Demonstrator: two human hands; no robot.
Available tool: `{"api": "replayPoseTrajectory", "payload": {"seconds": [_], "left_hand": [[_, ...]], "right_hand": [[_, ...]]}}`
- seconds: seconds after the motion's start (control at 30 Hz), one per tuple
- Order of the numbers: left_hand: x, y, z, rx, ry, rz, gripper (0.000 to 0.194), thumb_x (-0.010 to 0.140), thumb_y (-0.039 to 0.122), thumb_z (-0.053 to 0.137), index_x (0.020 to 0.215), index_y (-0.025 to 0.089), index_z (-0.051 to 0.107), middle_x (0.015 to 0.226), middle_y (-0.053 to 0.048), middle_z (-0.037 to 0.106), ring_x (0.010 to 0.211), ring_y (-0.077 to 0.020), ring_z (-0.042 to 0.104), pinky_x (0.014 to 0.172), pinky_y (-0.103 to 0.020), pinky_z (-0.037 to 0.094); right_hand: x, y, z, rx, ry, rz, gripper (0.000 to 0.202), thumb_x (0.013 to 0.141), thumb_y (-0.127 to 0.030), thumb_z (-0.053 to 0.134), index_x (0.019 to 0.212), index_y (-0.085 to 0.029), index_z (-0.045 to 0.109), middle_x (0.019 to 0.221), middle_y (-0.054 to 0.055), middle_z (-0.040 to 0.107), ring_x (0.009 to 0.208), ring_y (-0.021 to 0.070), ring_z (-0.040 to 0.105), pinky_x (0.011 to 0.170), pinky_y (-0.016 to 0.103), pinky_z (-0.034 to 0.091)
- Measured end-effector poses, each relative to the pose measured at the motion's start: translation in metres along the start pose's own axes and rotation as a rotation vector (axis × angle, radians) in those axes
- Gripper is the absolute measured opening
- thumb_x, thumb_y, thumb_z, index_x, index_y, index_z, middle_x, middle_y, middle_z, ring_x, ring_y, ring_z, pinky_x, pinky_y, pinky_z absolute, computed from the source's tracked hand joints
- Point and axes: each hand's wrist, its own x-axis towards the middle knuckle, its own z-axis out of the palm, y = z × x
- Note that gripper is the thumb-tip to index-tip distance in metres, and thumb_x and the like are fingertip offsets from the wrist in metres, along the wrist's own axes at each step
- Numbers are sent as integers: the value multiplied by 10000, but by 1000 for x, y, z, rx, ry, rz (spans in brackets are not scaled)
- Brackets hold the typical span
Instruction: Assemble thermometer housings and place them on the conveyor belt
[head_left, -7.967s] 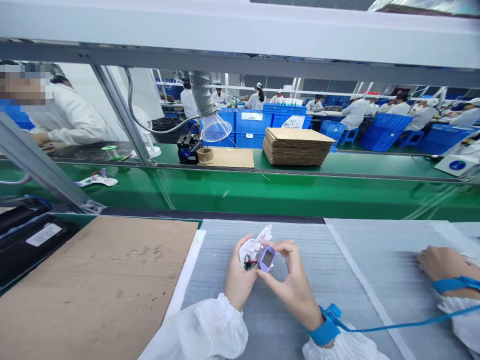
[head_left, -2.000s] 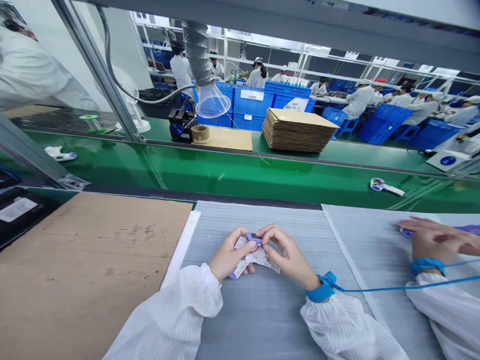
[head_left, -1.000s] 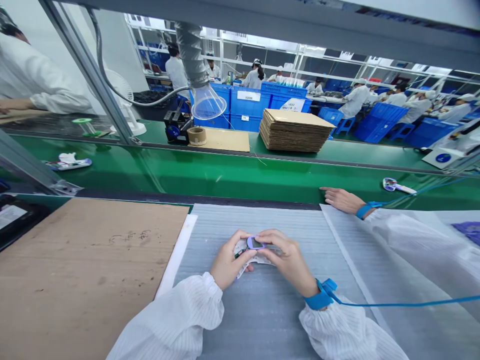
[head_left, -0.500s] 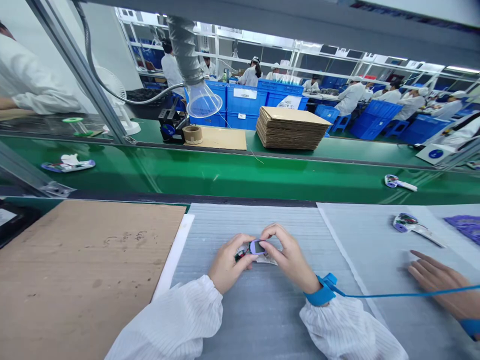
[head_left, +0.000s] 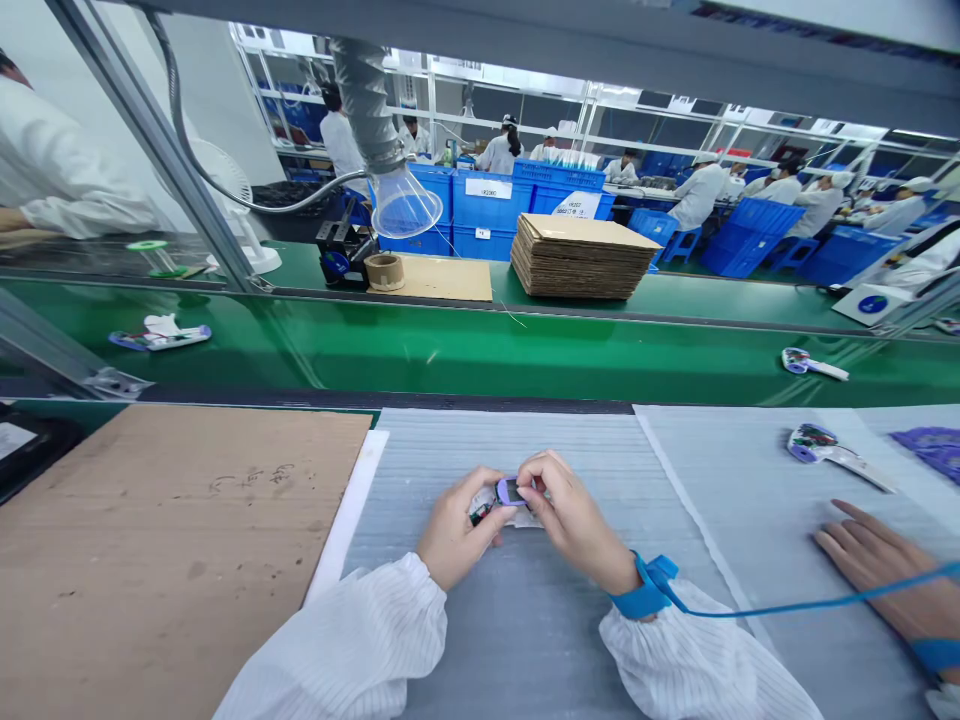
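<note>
My left hand (head_left: 459, 530) is closed around a partly assembled white-and-purple thermometer housing (head_left: 526, 517), with circuit board and red wires peeking out by the fingers. On top of it sits a small purple display frame (head_left: 509, 491) with a dark screen. Thumb and index finger of my right hand (head_left: 564, 515) pinch the frame's right end, and the other fingers curl above. A blue wrist strap (head_left: 643, 588) with a cord circles my right wrist. Most of the housing is hidden by my fingers.
Foam sheet (head_left: 465, 650) covers the bench; cardboard (head_left: 172, 540) lies left. An open thermometer half (head_left: 836, 455) rests right, near a co-worker's hand (head_left: 885, 570). Beyond, the green belt (head_left: 480, 345) carries other open units (head_left: 161, 333). Behind it are stacked cardboard (head_left: 583, 258) and a fume nozzle (head_left: 405, 200).
The fingers of my right hand have shifted slightly left and bent over the display frame's end. Units on the belt have moved right. The wrist cord hangs lower.
</note>
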Motion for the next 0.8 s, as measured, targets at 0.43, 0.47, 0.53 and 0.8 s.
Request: {"api": "replayPoseTrajectory", "payload": {"seconds": [0.43, 0.47, 0.53, 0.8], "left_hand": [[-1, 2, -3, 162, 303, 164, 204, 793, 282, 564, 985, 213, 552, 919, -42, 570, 837, -189, 565, 706, -282, 486], [-2, 2, -2, 218, 329, 218, 203, 793, 255, 559, 992, 213, 550, 936, -48, 562, 877, -199, 557, 751, -295, 468], [-5, 1, 2, 307, 364, 287, 217, 792, 206, 541, 1009, 211, 538, 954, -56, 538, 909, -204, 545, 792, -308, 442], [-6, 0, 15, 91, 336, 144, 346, 765, 186, 576, 1094, 237, 482, 1015, -46, 515, 923, -187, 551, 803, -298, 434]], "right_hand": [[-1, -1, 14, 144, 219, 168, 229, 794, -239, 591, 957, -211, 432, 884, 36, 512, 797, 181, 504, 703, 312, 424], [0, -2, 17, 152, 247, 197, 300, 762, -258, 631, 975, -210, 426, 920, 44, 519, 835, 191, 512, 723, 321, 427], [1, -6, 23, 159, 283, 242, 384, 709, -262, 678, 985, -213, 417, 964, 51, 524, 900, 210, 517, 759, 337, 426], [1, -21, 35, 106, 444, 293, 357, 679, -191, 657, 949, -219, 426, 923, 35, 521, 880, 209, 519, 782, 357, 418]]}}
